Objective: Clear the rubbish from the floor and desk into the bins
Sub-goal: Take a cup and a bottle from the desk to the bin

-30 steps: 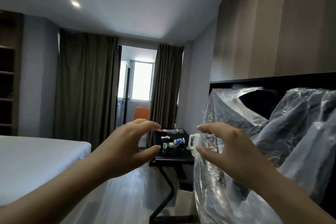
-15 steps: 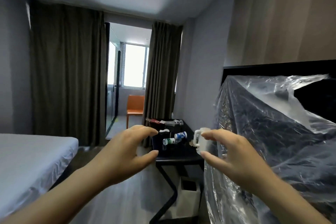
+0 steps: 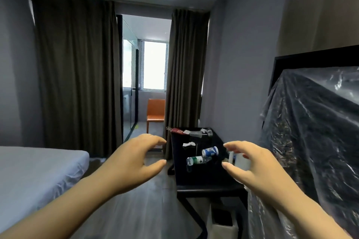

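A black desk [image 3: 202, 178] stands ahead against the right wall with rubbish on it: a plastic bottle with a green label [image 3: 197, 160] lying flat, a blue and white can [image 3: 210, 151], a crumpled white paper [image 3: 188, 144], a clear bottle [image 3: 197, 134] and a red packet [image 3: 177, 131] at the far end. A white mug [image 3: 239, 161] sits at the desk's right edge behind my right hand. My left hand [image 3: 134, 163] and right hand [image 3: 250, 165] are raised in front of me, fingers loosely curved, holding nothing. A white bin [image 3: 221, 227] stands under the desk.
A bed [image 3: 35, 170] with a white sheet fills the left. Furniture wrapped in clear plastic [image 3: 310, 151] stands at the right. Dark curtains [image 3: 77, 75] hang ahead, with an orange chair [image 3: 155, 112] beyond them by the window. Wooden floor [image 3: 139, 209] runs between bed and desk.
The view has swung down and moved closer to the desk, so the desk's items look larger. Both hands stay raised and empty in the same pose.
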Tool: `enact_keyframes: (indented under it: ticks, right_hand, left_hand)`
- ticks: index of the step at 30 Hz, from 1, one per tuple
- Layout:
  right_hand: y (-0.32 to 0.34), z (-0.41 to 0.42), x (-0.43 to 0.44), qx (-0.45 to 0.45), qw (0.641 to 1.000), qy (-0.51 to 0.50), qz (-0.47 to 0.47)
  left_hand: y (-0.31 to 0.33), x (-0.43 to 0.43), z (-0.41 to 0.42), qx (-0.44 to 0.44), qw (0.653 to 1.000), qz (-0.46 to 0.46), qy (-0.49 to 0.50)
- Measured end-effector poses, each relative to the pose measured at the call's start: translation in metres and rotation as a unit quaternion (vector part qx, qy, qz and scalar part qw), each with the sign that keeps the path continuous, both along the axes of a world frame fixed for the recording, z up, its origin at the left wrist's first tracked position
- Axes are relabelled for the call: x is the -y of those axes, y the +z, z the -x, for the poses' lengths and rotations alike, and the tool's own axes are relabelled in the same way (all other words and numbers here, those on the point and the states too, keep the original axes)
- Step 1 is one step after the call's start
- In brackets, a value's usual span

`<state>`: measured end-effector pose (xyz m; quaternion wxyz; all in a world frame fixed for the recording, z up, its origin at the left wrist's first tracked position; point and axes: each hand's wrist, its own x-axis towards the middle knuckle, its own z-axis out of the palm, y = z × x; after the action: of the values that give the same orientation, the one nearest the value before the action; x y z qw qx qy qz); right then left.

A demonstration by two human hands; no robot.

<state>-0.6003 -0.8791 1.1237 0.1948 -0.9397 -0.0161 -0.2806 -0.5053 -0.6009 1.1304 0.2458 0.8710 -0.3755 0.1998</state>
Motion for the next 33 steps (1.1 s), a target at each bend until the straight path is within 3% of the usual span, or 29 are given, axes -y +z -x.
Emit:
enact_keyframes:
  ticks: [11, 24, 33]
  right_hand:
    - [-0.051, -0.150, 0.039, -0.063, 0.997, -0.035, -0.011]
    - [-0.074, -0.372, 0.023, -0.108, 0.987, -0.109, -0.051]
    - [-0.105, -0.476, 0.041, -0.150, 0.973, -0.156, -0.082]
  left_hand:
    - [-0.048, 0.050, -0.171, -0.043, 0.999, -0.014, -0.025]
    - [-0.068, 0.050, -0.426, -0.073, 0.994, -0.038, -0.074]
    - [-0.099, 0.080, -0.547, -0.109, 0.985, -0.071, -0.116]
